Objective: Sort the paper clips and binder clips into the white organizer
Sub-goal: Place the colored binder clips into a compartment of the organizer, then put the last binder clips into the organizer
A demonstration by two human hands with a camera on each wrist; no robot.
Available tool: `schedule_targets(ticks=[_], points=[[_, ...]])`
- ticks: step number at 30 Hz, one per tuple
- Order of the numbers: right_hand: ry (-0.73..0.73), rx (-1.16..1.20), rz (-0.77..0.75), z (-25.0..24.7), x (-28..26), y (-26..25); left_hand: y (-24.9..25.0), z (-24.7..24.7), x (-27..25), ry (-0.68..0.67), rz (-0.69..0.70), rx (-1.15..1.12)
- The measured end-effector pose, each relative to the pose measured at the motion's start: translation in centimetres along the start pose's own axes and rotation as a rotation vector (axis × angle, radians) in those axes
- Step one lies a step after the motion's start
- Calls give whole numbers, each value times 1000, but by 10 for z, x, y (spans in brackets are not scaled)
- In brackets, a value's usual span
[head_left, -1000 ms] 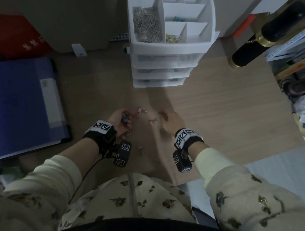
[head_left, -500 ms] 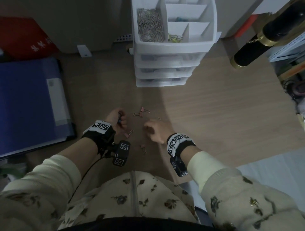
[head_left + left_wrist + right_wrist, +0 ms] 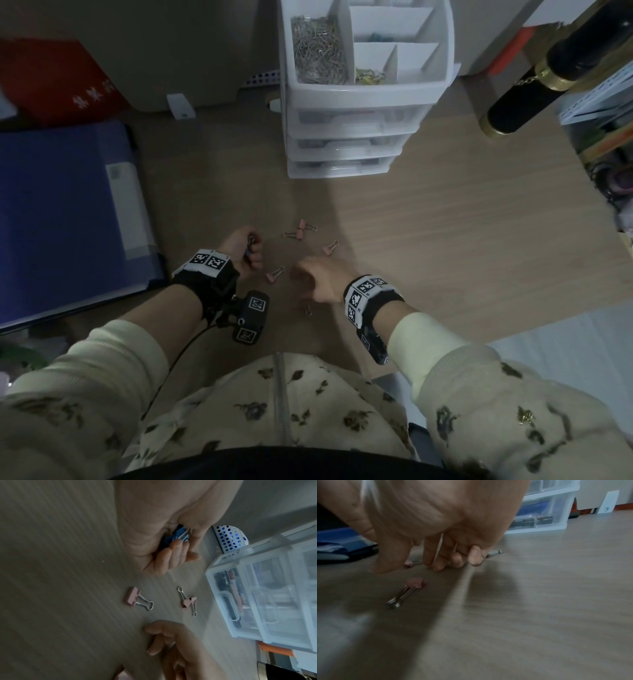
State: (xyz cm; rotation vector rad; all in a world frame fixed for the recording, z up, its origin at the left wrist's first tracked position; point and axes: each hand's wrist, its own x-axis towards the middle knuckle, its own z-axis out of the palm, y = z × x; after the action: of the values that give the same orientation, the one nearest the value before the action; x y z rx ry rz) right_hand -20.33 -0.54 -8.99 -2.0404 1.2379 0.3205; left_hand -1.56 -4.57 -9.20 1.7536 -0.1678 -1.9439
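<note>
1. Head view: my left hand (image 3: 244,251) is closed in a fist round blue binder clips (image 3: 178,534); it serves as the holding hand for this step.
2. My right hand (image 3: 317,279) hangs just above the desk (image 3: 445,240), fingers loosely curled and pointing down, gripping nothing that I can see (the wrist picture is blurred).
3. Pink binder clips lie loose around both hands: one (image 3: 275,274) between them, a touching pair (image 3: 299,229) ahead of the gap between the hands, one (image 3: 330,247) just ahead of my right hand, one (image 3: 307,308) partly hidden beneath that hand.
4. Recommended pick, in my judgement: take the clip under the right fingers first, pinching the pink body, since the wire handles pivot and may slip.
5. Keep the left fist tight while reaching, or the blue clips could spill.
6. The white organizer (image 3: 363,89) stands well ahead of both hands; its left-hand compartment already holds paper clips (image 3: 317,54).
</note>
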Motion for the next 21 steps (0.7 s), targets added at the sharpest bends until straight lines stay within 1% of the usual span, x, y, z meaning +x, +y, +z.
schedule_targets(ticks=[2,4,8,10,12,15,16,18,19,21], points=[[-14,-14,-9,5,0,-2,-1,0,-1,-9,-3,4],[8,-30,3,9,1,0,0,2,-3,-26,-9,6],[135,-52,55,2,1,4,3,9,-9,-48,-3,-28],[212,3,57,-6,-1,4,6,16,-15,-72,8,-45],[290,114,96,-17,-1,3,10,28,-23,-89,29,-64],[463,401,163,-41,3,-2,20,55,-40,-109,88,-93],[528,515,179,-52,4,-4,25,64,-47,-150,102,-120],[633,731,191,-77,4,-11,37,82,-60,-279,123,-135],[667,816,189,-89,4,-14,43,91,-65,-334,143,-112],[734,944,182,-114,5,-18,59,108,-79,-402,187,-88]])
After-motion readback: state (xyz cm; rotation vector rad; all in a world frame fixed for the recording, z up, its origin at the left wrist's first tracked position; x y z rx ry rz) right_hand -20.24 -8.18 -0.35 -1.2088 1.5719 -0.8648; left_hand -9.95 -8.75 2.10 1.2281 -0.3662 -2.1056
